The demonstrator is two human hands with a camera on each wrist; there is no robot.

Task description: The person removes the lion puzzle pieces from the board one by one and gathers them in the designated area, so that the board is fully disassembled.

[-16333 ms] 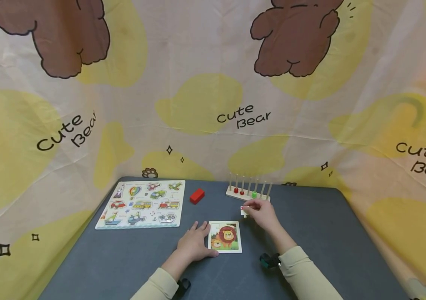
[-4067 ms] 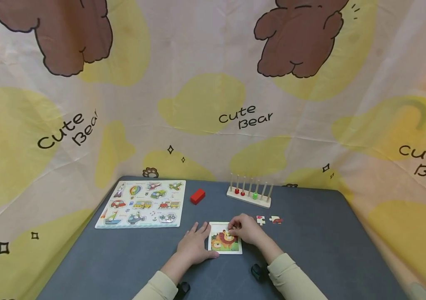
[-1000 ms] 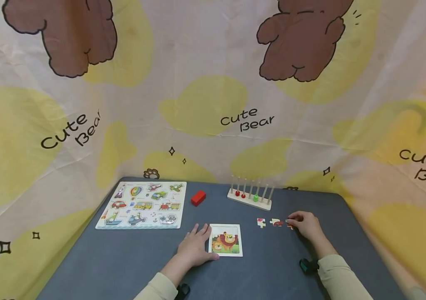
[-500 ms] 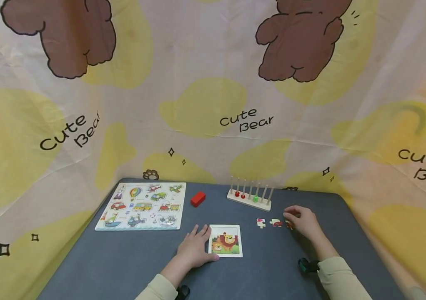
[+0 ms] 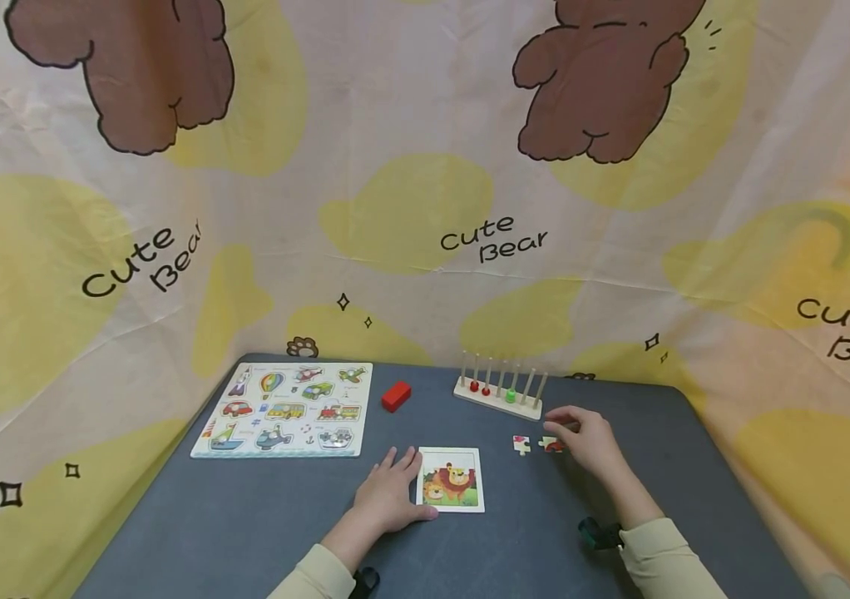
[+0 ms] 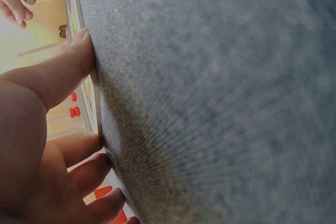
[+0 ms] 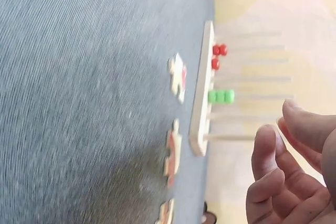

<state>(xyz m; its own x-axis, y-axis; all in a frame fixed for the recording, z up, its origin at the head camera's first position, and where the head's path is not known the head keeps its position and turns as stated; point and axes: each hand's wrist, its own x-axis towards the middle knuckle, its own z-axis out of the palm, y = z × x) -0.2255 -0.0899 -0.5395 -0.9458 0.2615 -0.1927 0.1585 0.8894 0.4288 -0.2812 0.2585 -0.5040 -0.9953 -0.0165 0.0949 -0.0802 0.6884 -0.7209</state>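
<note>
My left hand (image 5: 386, 497) rests at the left side of a small white-framed lion jigsaw puzzle (image 5: 452, 484), fingers spread on the table. In the left wrist view its thumb touches the frame's edge. Over a row of loose jigsaw pieces hovers my right hand (image 5: 591, 441), its fingers loosely bent and holding nothing. One pink-and-white piece (image 5: 521, 445) and a red-brown piece (image 5: 550, 444) show in the head view. A third piece (image 7: 166, 212) appears at the bottom of the right wrist view; the right hand hides it in the head view.
Behind the pieces stands a wooden peg rack (image 5: 498, 398) with red and green beads. A red block (image 5: 396, 397) lies back left of it. The vehicle picture board (image 5: 281, 409) covers the table's back left. A patterned cloth hangs behind.
Pieces from the lion puzzle's upper part now lie in a row on the right. My right hand has let go of the third piece and shifted left. My left hand has stayed put.
</note>
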